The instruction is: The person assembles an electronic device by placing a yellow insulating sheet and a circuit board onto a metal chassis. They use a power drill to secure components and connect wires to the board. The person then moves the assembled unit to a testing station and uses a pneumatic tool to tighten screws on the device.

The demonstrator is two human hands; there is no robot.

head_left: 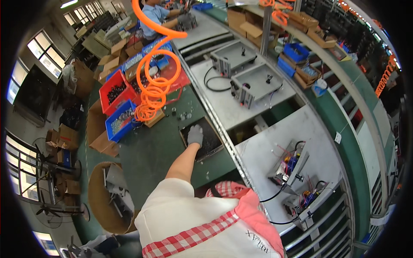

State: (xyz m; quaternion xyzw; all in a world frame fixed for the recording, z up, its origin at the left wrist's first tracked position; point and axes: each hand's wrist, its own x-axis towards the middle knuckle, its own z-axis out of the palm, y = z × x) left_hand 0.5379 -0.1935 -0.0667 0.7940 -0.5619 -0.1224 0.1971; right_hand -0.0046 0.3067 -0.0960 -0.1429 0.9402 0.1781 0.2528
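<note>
My left hand (195, 135), in a grey glove, reaches into a shallow dark tray (212, 150) on the green tabletop. Small black pieces lie in the tray around it. The fingers look bent together, down among the pieces. Whatever they may pinch is too small to make out. Just beyond the tray, a few small round parts (185, 116) rest on the green surface. My right hand does not show.
Left of the tray stand a red bin (115, 92) and a blue bin (120, 121) of small parts. An orange coiled hose (150, 88) hangs above. Metal units (258, 88) and wired assemblies (290, 165) sit on the line at right. A co-worker (155, 17) works farther up.
</note>
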